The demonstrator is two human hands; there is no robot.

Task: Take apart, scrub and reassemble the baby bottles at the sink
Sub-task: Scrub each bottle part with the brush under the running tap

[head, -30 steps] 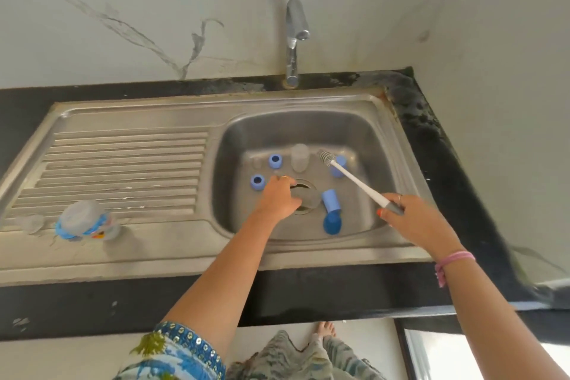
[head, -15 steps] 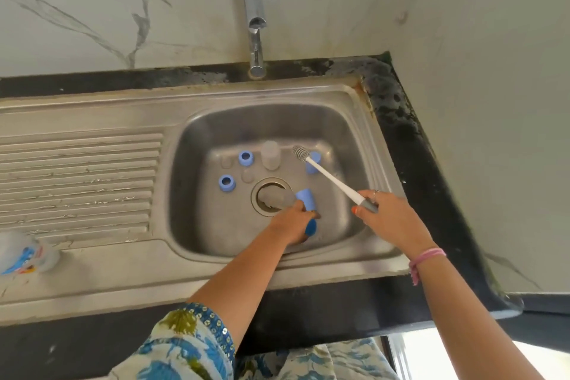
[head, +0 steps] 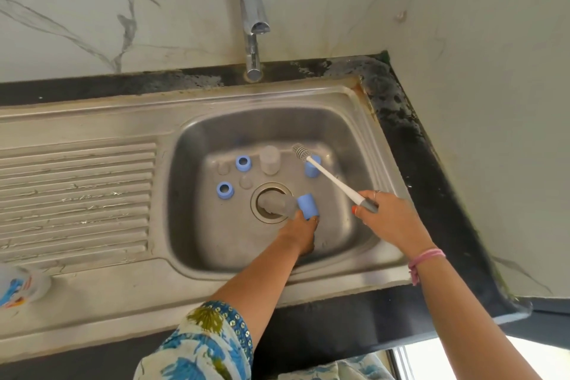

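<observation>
— Left hand (head: 301,230) down in the stainless steel sink basin (head: 191,225), fingers curled round a baby bottle with a light blue collar (head: 307,206), just at the near right edge of the round metal drain (head: 271,202).
— And the bottle's body?
— Clear, lying on its side across the drain, pointing left.
— Right hand (head: 387,216)?
— Clamped on the grey grip of a long white-handled bottle brush (head: 331,177), right of the drain; grey bristle head raised toward the far right of the basin, over a light blue cap (head: 311,168). Touching or not, cannot tell.
— Loose parts?
— Two light blue plastic rings (head: 243,162), both left of the drain and beyond it, lying flat and apart. A clear bottle body (head: 270,160) standing upright straight behind the drain. Two small clear pieces (head: 245,182) between the rings, too faint to name.
— Elsewhere?
— Chrome tap (head: 253,25) behind the drain, no water running. Ribbed draining board (head: 77,194) far left of the drain, with a clear bottle with a blue and orange label (head: 21,285) lying at its near corner. Black table (head: 431,194) round the sink.
</observation>
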